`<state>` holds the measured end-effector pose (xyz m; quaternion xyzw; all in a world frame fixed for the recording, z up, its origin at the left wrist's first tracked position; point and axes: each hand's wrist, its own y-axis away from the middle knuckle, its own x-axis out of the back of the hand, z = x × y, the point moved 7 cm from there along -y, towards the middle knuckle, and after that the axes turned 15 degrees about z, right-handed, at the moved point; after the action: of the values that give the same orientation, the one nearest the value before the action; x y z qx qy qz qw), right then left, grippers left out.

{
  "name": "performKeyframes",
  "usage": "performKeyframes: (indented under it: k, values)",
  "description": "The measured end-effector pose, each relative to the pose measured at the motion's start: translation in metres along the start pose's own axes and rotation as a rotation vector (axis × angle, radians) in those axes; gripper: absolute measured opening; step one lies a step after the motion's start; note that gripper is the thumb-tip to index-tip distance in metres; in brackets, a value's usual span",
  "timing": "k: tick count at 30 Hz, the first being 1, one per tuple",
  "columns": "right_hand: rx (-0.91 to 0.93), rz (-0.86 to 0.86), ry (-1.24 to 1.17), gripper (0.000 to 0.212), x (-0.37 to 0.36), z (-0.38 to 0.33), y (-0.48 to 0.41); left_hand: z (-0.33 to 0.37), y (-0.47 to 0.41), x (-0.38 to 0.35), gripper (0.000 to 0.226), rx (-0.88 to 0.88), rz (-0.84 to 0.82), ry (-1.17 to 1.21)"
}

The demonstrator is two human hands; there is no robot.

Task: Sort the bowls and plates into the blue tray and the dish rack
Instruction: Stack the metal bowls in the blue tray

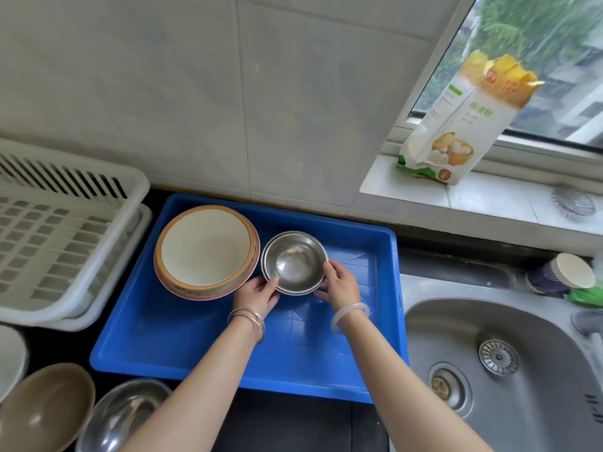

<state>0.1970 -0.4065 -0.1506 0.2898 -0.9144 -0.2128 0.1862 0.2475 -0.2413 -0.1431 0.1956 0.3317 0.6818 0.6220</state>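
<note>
While the left hand (257, 295) and right hand (339, 285) pinch opposite near edges of the steel bowls (293, 261), nested in the blue tray (182, 350) just right of the plates (205, 249), I'd hold them level and clear of that stack.

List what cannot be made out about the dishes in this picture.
Head view:
1. How many small nested steel bowls the left hand and right hand hold: only rims show.
2. How many more lie under the cream orange-rimmed plate, which covers them.
3. The brown bowl and large steel bowl: cut off by the bottom edge.
</note>
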Motion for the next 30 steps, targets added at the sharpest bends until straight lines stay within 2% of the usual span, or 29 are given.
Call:
performKeyframes:
  k: [6, 20, 23, 26, 30]
  values:
    - [-0.048, 0.037, -0.045, 0.027, -0.006, -0.004, -0.006, 0.0, -0.002, -0.007, 0.022, 0.01, 0.102, 0.09]
    - [-0.038, -0.03, -0.033, 0.03, -0.009, -0.01, 0.001, 0.001, 0.005, -0.008, 0.031, -0.024, 0.137, 0.13]
    - [-0.014, -0.015, -0.013, 0.025, -0.001, -0.014, 0.011, 0.001, 0.013, -0.003, 0.038, -0.021, 0.14, 0.045]
    - [-0.016, 0.017, 0.006, 0.029, 0.012, -0.013, 0.017, 0.001, 0.016, 0.004, 0.042, -0.05, 0.136, -0.108]
    - [0.072, -0.041, 0.056, 0.024, 0.028, -0.024, 0.06, 0.017, 0.044, 0.035, 0.037, -0.239, 0.147, -0.406]
